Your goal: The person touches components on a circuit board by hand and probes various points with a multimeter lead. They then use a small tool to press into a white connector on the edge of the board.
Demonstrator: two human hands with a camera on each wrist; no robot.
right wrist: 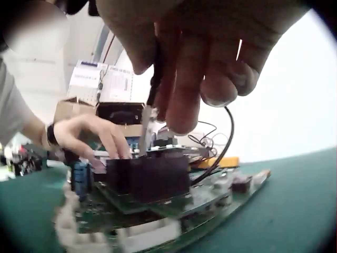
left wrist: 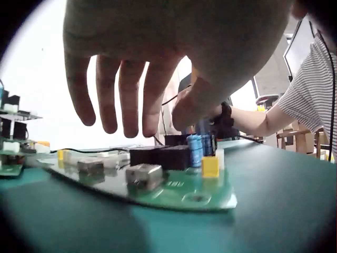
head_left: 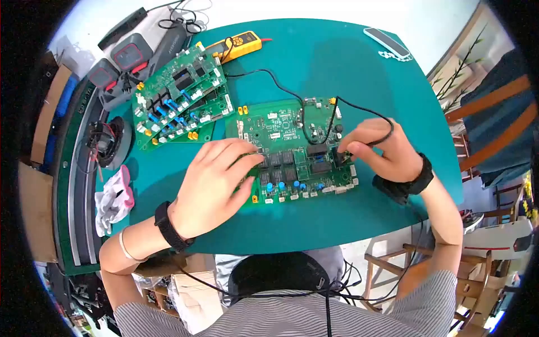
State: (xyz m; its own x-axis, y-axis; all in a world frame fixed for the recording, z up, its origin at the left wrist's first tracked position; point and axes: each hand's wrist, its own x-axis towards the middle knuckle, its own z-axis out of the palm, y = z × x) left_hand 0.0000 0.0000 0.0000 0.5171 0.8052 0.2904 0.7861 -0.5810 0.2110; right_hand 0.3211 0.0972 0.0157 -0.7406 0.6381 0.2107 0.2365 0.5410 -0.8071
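Note:
A green circuit board (head_left: 258, 126) lies flat on the table, carrying black relays (head_left: 275, 159) and small blue capacitors. Over its left part spreads my left hand (head_left: 216, 177), fingers loosely extended and fingertips close above the relays; nothing is in its grip. At the board's right side my right hand (head_left: 379, 149) pinches a slim test probe (right wrist: 145, 132) between thumb and fingers. The probe points down at a black block (right wrist: 158, 179) on the board, its tip right at the block's top edge. From a yellow multimeter (head_left: 242, 46), a black lead (head_left: 264, 70) loops toward the right hand.
More circuit boards (head_left: 182, 84) are stacked at the back left. A white glove (head_left: 112, 202) and a round black device (head_left: 115, 143) lie along the left edge. A phone (head_left: 387, 42) rests at the far right corner. Cables hang at the table's front.

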